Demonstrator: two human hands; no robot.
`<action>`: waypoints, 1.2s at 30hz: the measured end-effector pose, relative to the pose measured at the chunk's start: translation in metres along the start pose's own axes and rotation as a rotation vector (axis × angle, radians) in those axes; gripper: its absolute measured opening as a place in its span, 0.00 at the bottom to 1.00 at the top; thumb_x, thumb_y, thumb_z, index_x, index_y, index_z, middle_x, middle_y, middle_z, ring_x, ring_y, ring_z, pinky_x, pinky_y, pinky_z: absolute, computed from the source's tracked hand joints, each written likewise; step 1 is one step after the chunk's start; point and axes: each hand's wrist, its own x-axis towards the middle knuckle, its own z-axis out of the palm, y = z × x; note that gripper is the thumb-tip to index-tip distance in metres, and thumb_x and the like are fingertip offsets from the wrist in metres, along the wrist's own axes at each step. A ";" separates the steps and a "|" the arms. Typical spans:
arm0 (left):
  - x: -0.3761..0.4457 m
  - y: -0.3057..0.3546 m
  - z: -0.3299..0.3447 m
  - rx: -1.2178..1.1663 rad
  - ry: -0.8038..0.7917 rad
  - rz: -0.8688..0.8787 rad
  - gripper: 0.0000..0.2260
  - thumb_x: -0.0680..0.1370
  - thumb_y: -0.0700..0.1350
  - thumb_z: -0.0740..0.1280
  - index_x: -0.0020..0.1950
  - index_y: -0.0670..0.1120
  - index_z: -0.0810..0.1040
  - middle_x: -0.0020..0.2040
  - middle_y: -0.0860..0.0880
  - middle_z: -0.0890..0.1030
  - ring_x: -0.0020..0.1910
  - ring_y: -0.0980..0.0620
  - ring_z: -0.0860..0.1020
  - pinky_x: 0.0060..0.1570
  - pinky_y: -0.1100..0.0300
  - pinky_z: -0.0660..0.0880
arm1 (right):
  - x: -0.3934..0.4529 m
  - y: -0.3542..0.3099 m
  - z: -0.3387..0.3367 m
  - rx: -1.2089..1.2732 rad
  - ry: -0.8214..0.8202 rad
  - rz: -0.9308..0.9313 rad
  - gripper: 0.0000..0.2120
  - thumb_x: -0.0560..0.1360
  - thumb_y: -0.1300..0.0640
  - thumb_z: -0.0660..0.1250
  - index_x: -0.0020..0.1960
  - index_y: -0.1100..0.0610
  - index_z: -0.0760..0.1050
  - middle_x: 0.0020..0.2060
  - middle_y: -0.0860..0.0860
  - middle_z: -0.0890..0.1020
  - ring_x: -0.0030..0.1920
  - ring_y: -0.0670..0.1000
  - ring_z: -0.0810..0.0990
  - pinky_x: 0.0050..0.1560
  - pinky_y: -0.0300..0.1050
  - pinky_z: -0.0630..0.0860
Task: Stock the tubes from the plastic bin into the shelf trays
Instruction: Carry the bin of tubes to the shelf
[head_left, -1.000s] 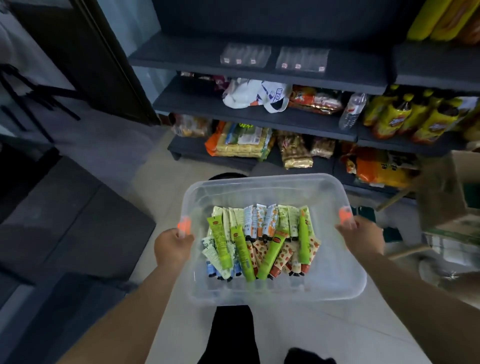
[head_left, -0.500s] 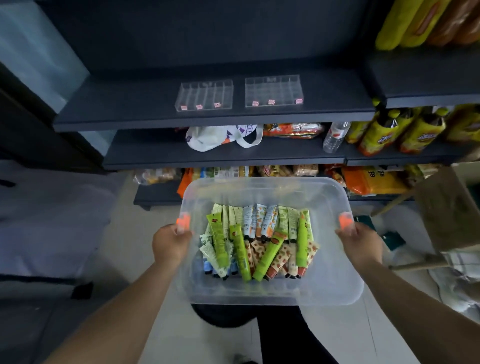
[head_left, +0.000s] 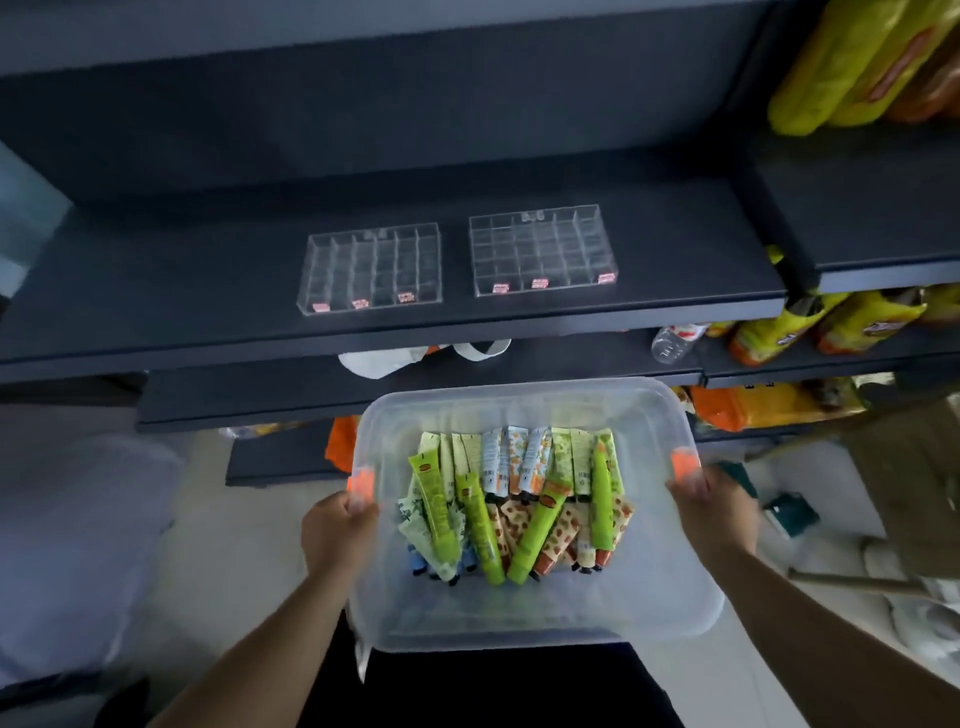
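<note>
I carry a clear plastic bin (head_left: 524, 618) in front of me, below the dark shelf. My left hand (head_left: 337, 535) grips its left rim by an orange clip, and my right hand (head_left: 719, 514) grips the right rim by the other clip. Inside the bin lie several tubes (head_left: 514, 512), green, pale and orange-patterned, in overlapping rows. Two clear divided trays stand side by side on the dark shelf (head_left: 156, 312): the left tray (head_left: 371, 270) and the right tray (head_left: 543, 252). Their compartments look empty.
Lower shelves hold a white bag (head_left: 384, 358), a water bottle (head_left: 675, 340) and yellow-orange snack packs (head_left: 810, 322). Yellow packs (head_left: 852, 62) sit at the upper right. A cardboard box (head_left: 914, 478) and clutter lie on the floor to the right.
I have stepped closer to the shelf and my view has tilted down on it, so the two trays look larger and nearer. Both hands still hold the bin.
</note>
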 end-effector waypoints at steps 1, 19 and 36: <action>0.013 0.000 0.003 0.014 -0.021 0.003 0.16 0.71 0.44 0.69 0.26 0.43 0.67 0.23 0.47 0.70 0.26 0.47 0.69 0.29 0.57 0.64 | 0.004 -0.006 0.005 -0.005 0.013 0.010 0.15 0.75 0.56 0.67 0.34 0.54 0.64 0.29 0.51 0.70 0.34 0.55 0.73 0.35 0.44 0.65; 0.146 -0.007 0.094 0.145 -0.137 0.130 0.12 0.74 0.44 0.68 0.34 0.38 0.77 0.27 0.46 0.73 0.29 0.46 0.72 0.28 0.59 0.63 | 0.073 0.012 0.119 -0.010 0.069 0.169 0.14 0.72 0.54 0.71 0.35 0.57 0.68 0.29 0.54 0.73 0.35 0.57 0.74 0.36 0.45 0.67; 0.198 -0.093 0.210 0.066 -0.137 0.028 0.10 0.73 0.43 0.68 0.33 0.41 0.74 0.32 0.44 0.77 0.35 0.44 0.77 0.30 0.59 0.68 | 0.126 0.071 0.247 -0.104 0.029 0.024 0.14 0.74 0.54 0.66 0.33 0.56 0.68 0.38 0.60 0.81 0.42 0.61 0.79 0.38 0.44 0.68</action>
